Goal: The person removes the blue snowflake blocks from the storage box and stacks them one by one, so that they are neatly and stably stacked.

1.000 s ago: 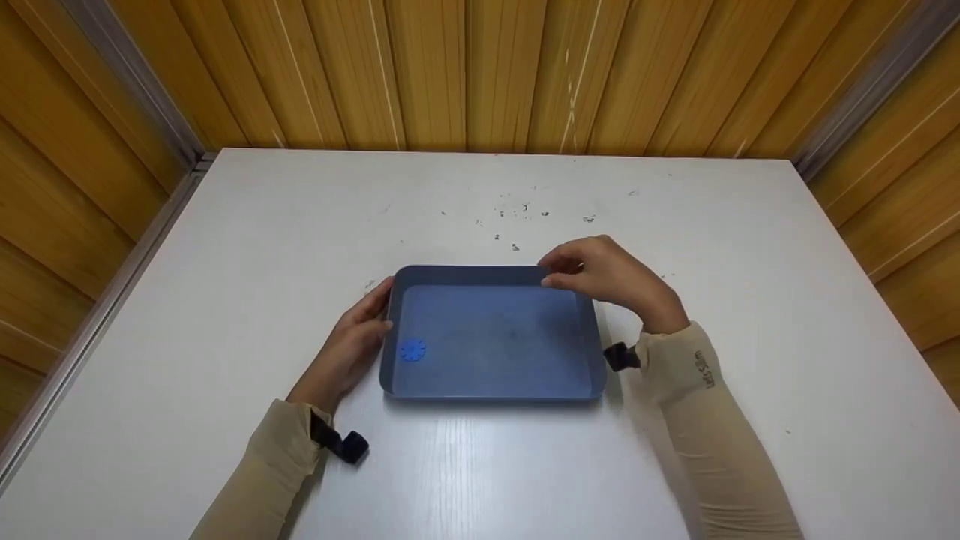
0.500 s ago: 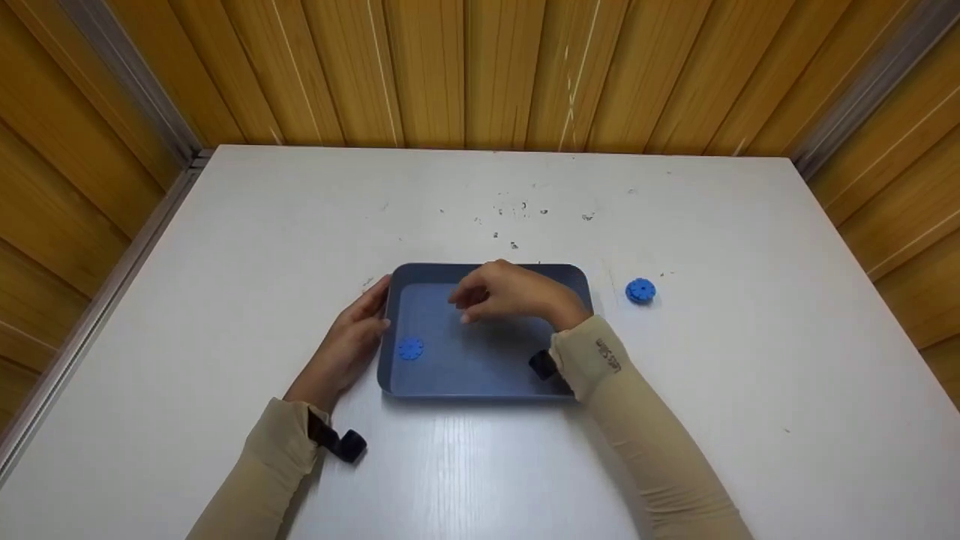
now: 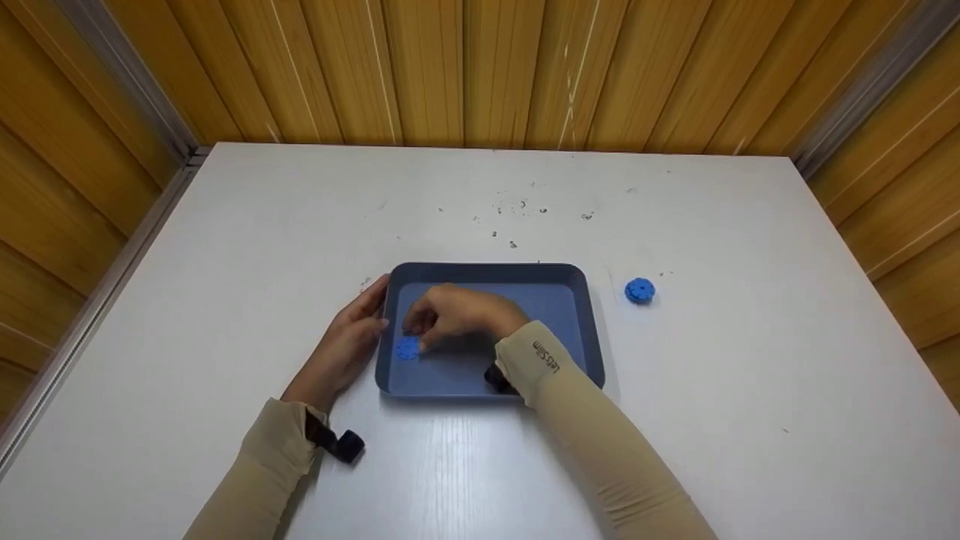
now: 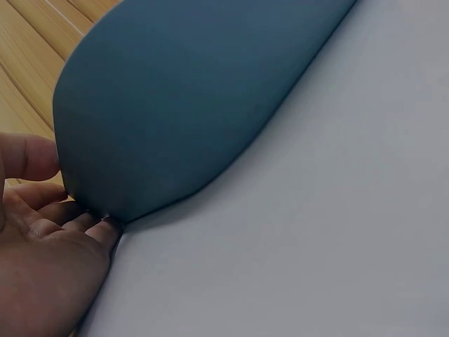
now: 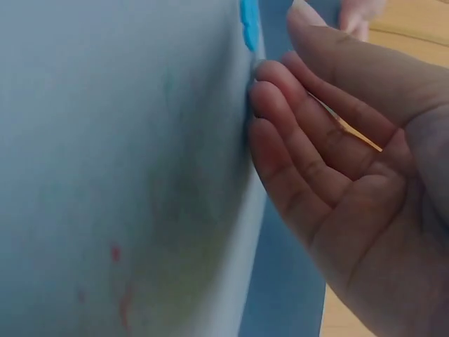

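A flat blue plastic disc with a notched edge lies at the left end of a shallow blue-grey tray. My right hand reaches down over it, the thumb tip right at the disc's edge and the fingers just behind. In the right wrist view a sliver of the disc shows beyond the fingertips, and thumb and fingers stand apart with nothing between them. My left hand rests against the tray's left wall from outside. The left wrist view shows its fingertips touching the wall's lower edge.
On the white table, right of the tray, sits a small pile of notched blue discs. Wood-patterned panels rise behind the table and at both sides. Dark scuff marks dot the tabletop behind the tray.
My right hand has moved left from the tray's far right corner to the disc, bringing the blue pile on the right into view. My left hand and the tray stay nearly still.
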Motion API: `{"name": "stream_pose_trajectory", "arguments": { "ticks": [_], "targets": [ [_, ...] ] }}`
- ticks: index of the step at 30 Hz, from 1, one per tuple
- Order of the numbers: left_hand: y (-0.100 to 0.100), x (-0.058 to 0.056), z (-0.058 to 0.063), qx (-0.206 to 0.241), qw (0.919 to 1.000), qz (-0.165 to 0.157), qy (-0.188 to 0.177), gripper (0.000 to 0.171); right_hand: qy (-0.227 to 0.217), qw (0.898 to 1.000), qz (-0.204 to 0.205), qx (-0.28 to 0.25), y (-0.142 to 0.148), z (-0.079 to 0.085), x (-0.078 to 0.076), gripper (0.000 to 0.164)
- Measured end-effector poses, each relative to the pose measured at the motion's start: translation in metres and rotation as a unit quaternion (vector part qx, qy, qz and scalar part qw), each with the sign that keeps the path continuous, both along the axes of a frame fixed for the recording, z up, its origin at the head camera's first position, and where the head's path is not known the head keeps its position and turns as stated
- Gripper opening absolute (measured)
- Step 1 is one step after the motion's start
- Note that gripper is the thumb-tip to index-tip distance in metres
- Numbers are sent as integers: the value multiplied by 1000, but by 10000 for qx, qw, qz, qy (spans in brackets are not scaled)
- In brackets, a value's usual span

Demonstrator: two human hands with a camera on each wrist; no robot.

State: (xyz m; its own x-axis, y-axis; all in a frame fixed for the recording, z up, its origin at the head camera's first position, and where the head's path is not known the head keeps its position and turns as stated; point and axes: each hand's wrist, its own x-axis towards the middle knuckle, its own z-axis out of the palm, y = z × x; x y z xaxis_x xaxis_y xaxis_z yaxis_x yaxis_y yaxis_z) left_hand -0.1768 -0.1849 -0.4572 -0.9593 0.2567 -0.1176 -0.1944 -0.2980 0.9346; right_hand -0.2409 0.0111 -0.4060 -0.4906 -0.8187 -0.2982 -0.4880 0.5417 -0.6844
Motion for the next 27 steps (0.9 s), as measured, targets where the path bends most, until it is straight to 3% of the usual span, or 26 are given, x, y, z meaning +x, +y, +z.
{"name": "stream_pose_trajectory", "arguments": {
  "ticks": [7, 18, 27],
  "targets": [
    [0, 0, 1, -46, 9999, -34, 137, 71, 111, 9999, 66, -18, -10, -7, 2, 33],
    [1, 0, 0, -81, 9999, 24, 78, 71, 59, 9997, -122, 222, -2, -2, 3, 27],
    [1, -1, 1, -170, 9998, 39, -66, 72, 582, 9980, -254, -69, 14, 6, 2, 17]
  ]
}}
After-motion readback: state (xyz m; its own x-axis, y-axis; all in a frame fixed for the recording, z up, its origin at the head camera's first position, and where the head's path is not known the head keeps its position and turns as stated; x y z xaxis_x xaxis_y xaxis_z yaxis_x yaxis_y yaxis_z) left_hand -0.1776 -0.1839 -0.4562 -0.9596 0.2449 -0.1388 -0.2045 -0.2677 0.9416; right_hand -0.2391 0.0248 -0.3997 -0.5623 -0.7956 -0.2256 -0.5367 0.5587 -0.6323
